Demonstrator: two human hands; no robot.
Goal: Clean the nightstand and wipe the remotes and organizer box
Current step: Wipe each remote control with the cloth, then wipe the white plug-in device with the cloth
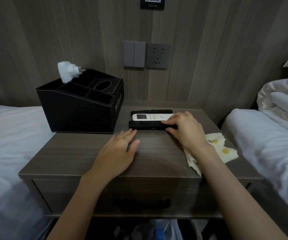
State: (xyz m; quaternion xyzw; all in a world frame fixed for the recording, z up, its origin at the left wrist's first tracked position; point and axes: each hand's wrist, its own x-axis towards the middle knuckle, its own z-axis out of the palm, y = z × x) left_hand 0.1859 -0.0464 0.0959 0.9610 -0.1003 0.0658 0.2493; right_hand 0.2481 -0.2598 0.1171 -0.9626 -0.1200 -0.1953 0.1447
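A left bed [9, 135] and a right bed [264, 144], both white, are seen at the frame's edges. Between them, the nightstand's wooden tabletop [157, 149] fills the centre. A black organizer box [80, 111] is set at its upper left. The left hand [119, 153] is laid flat on the tabletop, fingers straight and released, the fingertips just beside the left end of the front black remote [145, 125]. That remote's right end is grasped by the right hand [186, 130], fingers curled over it and thumb at its near edge. A pale yellow cloth [223, 149] is spread at the right, partly hidden under the right wrist. Behind the front remote, the white remote [148, 116] and the rear black remote [150, 111] are laid side by side. A white charger plug [67, 71] is stood in the box's rear compartment.
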